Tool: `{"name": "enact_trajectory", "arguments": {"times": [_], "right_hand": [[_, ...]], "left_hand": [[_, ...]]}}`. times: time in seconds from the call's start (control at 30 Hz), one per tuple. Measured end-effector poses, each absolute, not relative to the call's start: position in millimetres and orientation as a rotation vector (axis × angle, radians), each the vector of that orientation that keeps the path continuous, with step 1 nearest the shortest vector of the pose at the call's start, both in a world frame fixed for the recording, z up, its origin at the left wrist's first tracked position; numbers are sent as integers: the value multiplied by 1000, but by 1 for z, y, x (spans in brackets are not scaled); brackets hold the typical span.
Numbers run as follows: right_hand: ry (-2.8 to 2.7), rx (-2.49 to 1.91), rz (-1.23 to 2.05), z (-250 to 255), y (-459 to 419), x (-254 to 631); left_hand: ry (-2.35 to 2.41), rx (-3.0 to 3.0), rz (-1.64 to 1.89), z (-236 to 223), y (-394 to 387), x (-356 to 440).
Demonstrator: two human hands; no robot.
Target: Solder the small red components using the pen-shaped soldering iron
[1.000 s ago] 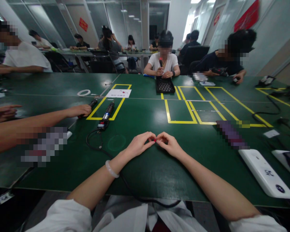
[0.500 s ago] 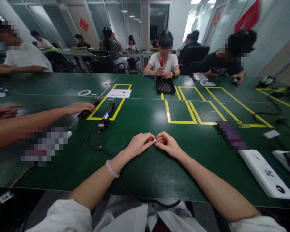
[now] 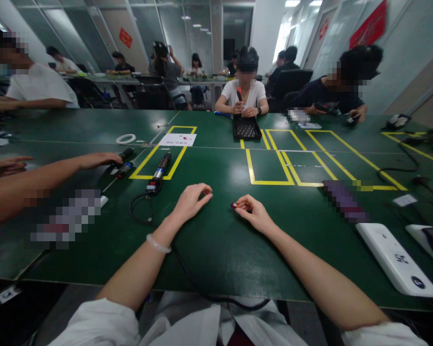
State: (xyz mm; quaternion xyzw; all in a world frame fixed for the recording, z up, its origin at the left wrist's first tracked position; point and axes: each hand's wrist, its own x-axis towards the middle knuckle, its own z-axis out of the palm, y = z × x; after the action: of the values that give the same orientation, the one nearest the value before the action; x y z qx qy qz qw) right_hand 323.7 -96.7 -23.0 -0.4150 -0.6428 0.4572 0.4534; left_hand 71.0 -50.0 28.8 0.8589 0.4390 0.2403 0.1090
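Observation:
My right hand (image 3: 254, 212) rests on the green table (image 3: 220, 250) and pinches a small red and silver part (image 3: 235, 205) between thumb and forefinger. My left hand (image 3: 191, 201) hovers a little to the left of it, fingers curled loosely, thumb and forefinger close together, with nothing visible in them. A white bangle sits on my left wrist. A corded black and blue tool (image 3: 160, 171) lies beyond my left hand, inside a yellow-taped rectangle.
A neighbour's arm (image 3: 50, 173) reaches in from the left onto a black pen-like tool (image 3: 123, 154). A black tray (image 3: 247, 128) stands before the person opposite. A white power strip (image 3: 397, 259) lies at right, cables beyond it. A white tape ring (image 3: 125, 138) lies far left.
My hands have come apart: the left let go of the small part and moved left and away, the right keeps it. The neighbour's hand slid left along the black tool.

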Motion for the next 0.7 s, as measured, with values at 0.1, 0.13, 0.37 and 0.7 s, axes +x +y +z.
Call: {"name": "enact_trajectory", "arguments": {"times": [0.1, 0.13, 0.37, 0.7], "right_hand": [[-1594, -1020, 1138, -24, -96, 324], [-1600, -1019, 1140, -24, -97, 324], [-1616, -1038, 1147, -22, -99, 322], [-1641, -1067, 1124, -20, -100, 321]], "left_hand": [[1716, 2567, 812, 28, -29, 32], [1881, 2540, 832, 27, -23, 17], [2451, 2022, 410, 12, -2, -65], [2366, 2049, 211, 19, 1, -55]]}}
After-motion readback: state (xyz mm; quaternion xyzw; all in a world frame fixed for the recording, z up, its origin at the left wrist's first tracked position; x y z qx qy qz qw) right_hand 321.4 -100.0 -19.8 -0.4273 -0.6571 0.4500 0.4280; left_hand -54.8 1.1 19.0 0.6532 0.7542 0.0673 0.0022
